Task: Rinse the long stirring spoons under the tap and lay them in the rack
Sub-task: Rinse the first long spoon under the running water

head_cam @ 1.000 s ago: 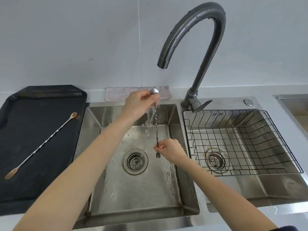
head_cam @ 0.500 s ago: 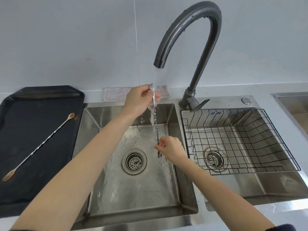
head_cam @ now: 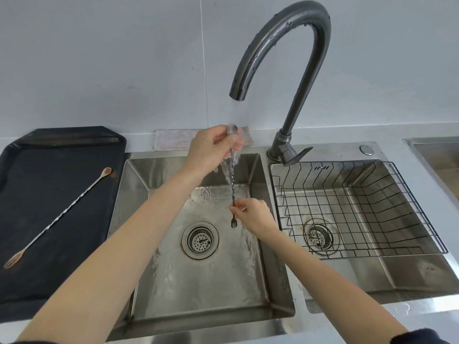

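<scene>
A pale grey tabletop (head_cam: 422,316) runs under a plain light wall and carries a double stainless sink, with the tall curved tap (head_cam: 293,58) standing behind the divider between the basins. Water falls from the tap's spout into the left basin (head_cam: 198,289), whose floor is wet around a round drain strainer (head_cam: 200,240). Directly below the spout the left hand (head_cam: 211,147) has its fingers (head_cam: 237,144) curled round the bowl end of a long twisted stirring spoon (head_cam: 233,189), holding it upright in the stream. Lower down, the right hand (head_cam: 253,214) pinches the shaft just above its small forked tip, fingers together on the metal. Right of the tap, the other basin holds a black wire rack (head_cam: 402,194) with nothing seen lying in it. Well left of the tap, a dark tray (head_cam: 49,281) sits on the tabletop with a second stirring spoon (head_cam: 59,217) lying diagonally across it, bowl end toward the wall, fork end toward the person. A folded pale cloth (head_cam: 173,140) lies against the wall behind the left basin. A further steel basin edge shows at the far right.
</scene>
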Demonstrator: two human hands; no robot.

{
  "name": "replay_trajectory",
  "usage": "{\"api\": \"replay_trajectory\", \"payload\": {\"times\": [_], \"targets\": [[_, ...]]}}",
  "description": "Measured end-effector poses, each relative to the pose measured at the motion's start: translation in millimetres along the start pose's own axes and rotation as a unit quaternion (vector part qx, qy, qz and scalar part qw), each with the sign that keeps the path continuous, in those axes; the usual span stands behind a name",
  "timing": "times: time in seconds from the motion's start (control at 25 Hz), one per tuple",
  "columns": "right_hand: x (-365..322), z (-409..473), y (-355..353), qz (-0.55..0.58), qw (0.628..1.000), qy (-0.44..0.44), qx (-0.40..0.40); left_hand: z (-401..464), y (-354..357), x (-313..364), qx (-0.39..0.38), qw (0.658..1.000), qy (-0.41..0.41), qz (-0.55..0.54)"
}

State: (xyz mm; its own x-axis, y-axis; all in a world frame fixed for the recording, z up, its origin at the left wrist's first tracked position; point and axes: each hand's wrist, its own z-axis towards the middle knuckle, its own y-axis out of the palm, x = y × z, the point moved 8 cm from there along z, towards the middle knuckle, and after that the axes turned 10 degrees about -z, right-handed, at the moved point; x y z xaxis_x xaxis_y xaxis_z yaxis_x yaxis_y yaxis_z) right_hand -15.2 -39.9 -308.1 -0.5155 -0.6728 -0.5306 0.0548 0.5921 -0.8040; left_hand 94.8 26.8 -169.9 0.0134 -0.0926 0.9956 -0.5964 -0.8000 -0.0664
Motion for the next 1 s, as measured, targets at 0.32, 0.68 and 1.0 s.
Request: {"api": "replay_trajectory", "payload": {"times": [0.32,0.68,1.0], "targets": [[-16.4,11.5,-16.9,0.019,0.999,-0.017,0.03,-0.9,-2.4,6.6,-0.006,0.999,0.011,0.037],[-63.8,35.8,-59.1,0.118,0.988,-0.043,0.088,4.5,-8.3,18.9,0.011,0.998,0.028,0.061],[-80.1,36.7,-86.4,0.139,0.979,-0.07,0.131,7.2,-22.1,30.1,0.021,0.998,0.044,-0.034]]}}
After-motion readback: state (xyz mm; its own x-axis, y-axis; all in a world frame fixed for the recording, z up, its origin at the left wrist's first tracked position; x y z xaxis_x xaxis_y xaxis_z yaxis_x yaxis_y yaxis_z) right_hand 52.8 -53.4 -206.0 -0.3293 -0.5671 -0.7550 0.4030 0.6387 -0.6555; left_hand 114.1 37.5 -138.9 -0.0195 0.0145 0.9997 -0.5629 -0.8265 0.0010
